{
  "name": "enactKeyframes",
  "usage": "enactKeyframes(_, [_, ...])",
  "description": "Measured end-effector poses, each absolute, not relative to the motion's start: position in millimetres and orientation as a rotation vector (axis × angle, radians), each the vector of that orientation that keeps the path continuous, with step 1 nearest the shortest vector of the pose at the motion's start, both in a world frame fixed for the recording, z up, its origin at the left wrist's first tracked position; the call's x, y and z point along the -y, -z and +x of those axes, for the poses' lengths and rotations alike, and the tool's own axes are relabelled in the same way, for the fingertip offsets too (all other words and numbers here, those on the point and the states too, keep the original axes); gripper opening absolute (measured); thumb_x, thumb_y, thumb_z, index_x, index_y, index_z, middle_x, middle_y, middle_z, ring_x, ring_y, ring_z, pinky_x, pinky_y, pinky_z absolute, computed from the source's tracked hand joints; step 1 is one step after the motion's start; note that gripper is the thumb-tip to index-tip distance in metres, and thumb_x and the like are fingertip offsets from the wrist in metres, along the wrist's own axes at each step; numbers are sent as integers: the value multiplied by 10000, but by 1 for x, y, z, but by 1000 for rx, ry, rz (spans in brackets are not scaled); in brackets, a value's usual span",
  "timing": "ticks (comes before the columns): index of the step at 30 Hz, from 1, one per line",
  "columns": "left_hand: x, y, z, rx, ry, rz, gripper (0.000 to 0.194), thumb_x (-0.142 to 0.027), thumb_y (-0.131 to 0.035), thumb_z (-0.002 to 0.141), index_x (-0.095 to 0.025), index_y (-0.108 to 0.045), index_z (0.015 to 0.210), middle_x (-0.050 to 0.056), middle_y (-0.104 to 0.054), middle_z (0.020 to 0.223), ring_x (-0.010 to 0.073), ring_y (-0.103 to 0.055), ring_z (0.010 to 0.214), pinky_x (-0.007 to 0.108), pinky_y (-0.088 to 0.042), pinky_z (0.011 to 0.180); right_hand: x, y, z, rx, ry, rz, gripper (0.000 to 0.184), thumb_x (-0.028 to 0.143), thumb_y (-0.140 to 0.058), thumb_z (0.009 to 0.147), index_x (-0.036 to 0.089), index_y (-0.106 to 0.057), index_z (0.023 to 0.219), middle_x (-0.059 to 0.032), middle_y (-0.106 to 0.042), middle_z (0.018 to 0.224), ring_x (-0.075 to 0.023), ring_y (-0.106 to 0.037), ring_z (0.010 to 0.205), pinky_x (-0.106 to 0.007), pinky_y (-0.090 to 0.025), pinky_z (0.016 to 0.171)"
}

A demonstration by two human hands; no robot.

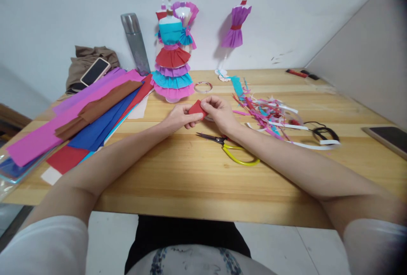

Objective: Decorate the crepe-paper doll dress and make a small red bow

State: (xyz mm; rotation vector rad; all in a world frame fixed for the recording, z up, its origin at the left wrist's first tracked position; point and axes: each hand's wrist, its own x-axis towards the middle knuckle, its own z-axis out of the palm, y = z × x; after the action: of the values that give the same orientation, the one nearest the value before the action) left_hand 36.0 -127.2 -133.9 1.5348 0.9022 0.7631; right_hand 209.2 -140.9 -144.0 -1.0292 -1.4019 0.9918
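A small folded piece of red crepe paper (196, 108) is held up over the middle of the table between both hands. My left hand (180, 116) is closed on its left side, thumb laid along the lower edge. Thumb and fingertips of my right hand (219, 112) pinch its right side. Just below them lie scissors (240, 154) with yellow handles, their dark blades pointing left. Behind the hands is a roll of tape (203, 87). A second ring shape is partly hidden under the right hand.
Crepe paper strips (73, 118) in several colours cover the left, with a phone (95, 72) and a grey bottle (136, 44) behind. Paper-dressed mannequins (171, 56) stand at the back. Scraps (263, 114) lie to the right, near a black cord (326, 133) and another phone (388, 139).
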Motion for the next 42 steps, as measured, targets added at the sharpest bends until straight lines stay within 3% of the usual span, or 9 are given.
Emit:
enactKeyframes(7, [128,137,39,-964,-848,1453,51,-124,-743,832,-104,-712,797,2,-668,592,91,-610,514,192,-507,502,142,145,210,1395,-1039,-985,406,601,-785,732,236,-609,763,-1,-616,725,-168,-538,682,-330,-454,670])
enactKeyframes(13, [131,132,40,-992,-818,1501,106,-49,-694,820,-105,-688,731,-8,-648,547,73,-576,466,170,-470,479,142,145,210,1423,-1042,-962,328,492,-797,711,223,-637,809,-4,-636,754,-180,-586,723,-347,-478,731])
enactKeyframes(20, [130,136,39,-978,-924,1385,36,-97,-691,831,-121,-695,858,-7,-675,588,103,-624,505,191,-490,479,138,150,210,1331,-1094,-996,327,489,-768,695,241,-574,783,29,-581,676,-148,-505,615,-310,-393,609])
enactKeyframes(24, [128,138,38,-990,-1013,1303,57,-148,-706,830,-150,-649,826,-7,-685,622,103,-645,533,187,-488,488,139,147,210,1332,-1134,-1002,291,419,-766,656,242,-597,814,53,-547,611,-132,-461,564,-298,-344,568])
enactKeyframes(29, [130,137,39,-1042,-993,1480,123,-91,-700,784,-159,-611,732,-27,-648,570,77,-592,499,173,-457,500,142,145,210,1381,-1108,-971,380,419,-788,667,254,-645,979,26,-650,726,-172,-576,675,-314,-424,617])
enactKeyframes(33, [134,138,41,-1001,-1012,1599,162,-33,-682,742,-152,-590,679,-34,-641,601,68,-601,562,171,-479,573,141,147,209,1414,-1097,-1030,246,390,-793,673,234,-645,791,18,-654,688,-164,-587,665,-327,-476,675])
enactKeyframes(42, [133,132,37,-971,-932,1589,179,-240,-809,793,-141,-680,867,-23,-657,653,85,-613,582,173,-413,518,142,143,207,1312,-1114,-979,242,350,-783,702,242,-572,755,13,-622,704,-178,-611,692,-333,-487,681])
